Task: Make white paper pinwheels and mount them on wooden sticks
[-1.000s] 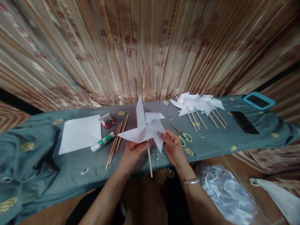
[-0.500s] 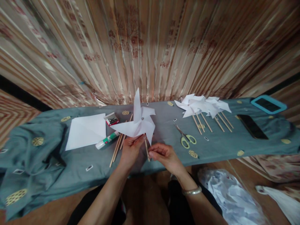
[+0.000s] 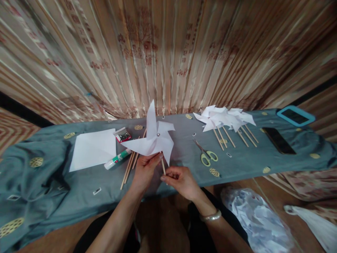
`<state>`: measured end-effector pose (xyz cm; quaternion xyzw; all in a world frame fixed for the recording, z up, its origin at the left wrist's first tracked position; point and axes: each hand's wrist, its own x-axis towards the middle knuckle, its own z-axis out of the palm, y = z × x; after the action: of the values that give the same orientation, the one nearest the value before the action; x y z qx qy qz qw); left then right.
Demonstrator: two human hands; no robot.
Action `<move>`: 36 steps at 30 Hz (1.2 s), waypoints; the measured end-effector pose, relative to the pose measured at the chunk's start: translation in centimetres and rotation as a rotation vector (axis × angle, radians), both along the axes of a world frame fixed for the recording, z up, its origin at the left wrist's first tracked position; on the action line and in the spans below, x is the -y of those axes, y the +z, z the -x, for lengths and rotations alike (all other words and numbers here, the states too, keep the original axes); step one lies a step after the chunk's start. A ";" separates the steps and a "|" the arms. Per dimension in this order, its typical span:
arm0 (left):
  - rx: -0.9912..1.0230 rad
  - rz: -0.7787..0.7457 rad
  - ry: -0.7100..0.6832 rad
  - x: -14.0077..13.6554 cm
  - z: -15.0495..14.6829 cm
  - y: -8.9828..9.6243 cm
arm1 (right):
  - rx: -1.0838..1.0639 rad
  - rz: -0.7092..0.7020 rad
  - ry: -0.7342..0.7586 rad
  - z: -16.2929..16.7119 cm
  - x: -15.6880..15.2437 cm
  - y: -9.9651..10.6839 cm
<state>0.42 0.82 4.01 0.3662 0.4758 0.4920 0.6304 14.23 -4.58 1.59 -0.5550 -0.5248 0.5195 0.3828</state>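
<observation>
Cloth-covered worktop [image 3: 181,151]: pinwheel group [image 3: 223,118] nr far edge, R of ctr, prob. parked clear of the hands. Held pinwheel [image 3: 158,140] above front edge, abt ctr. Paper [image 3: 93,149] flat twd L end, prob. to stay uncreased. L hand [image 3: 144,172] pinches stick [image 3: 163,166] just under blades, R hand [image 3: 182,180] its lower end, prob. steadying w/o crushing paper. Scissors [image 3: 204,152] R of hands, prob. for easy reach.
</observation>
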 end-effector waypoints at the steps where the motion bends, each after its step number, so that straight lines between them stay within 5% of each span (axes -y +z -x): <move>1: -0.004 0.015 0.003 0.1 0.0 0.0 | 0.020 -0.014 -0.002 0.0 0.0 0.0; 10: -0.024 -0.018 -0.113 0.5 -0.2 0.6 | 0.059 -0.068 -0.027 -1.0 -0.3 1.0; 17: -0.076 -0.017 -0.239 0.9 -0.4 0.2 | -0.260 -0.189 -0.442 -4.3 -2.1 2.1; 26: -0.104 -0.074 -0.241 0.9 -0.6 0.0 | -0.603 -0.027 -0.432 -2.8 -2.7 2.1; 33: -0.130 -0.056 -0.138 0.8 0.1 -1.6 | -0.502 -0.031 -0.182 -2.1 -1.3 2.9; 36: -0.088 -0.008 -0.118 0.7 0.1 -1.9 | -0.462 -0.109 -0.315 -3.4 -1.2 2.9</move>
<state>0.30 0.12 2.08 0.4173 0.4785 0.4392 0.6356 17.60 -3.39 4.51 -0.4752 -0.3583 0.5374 0.5975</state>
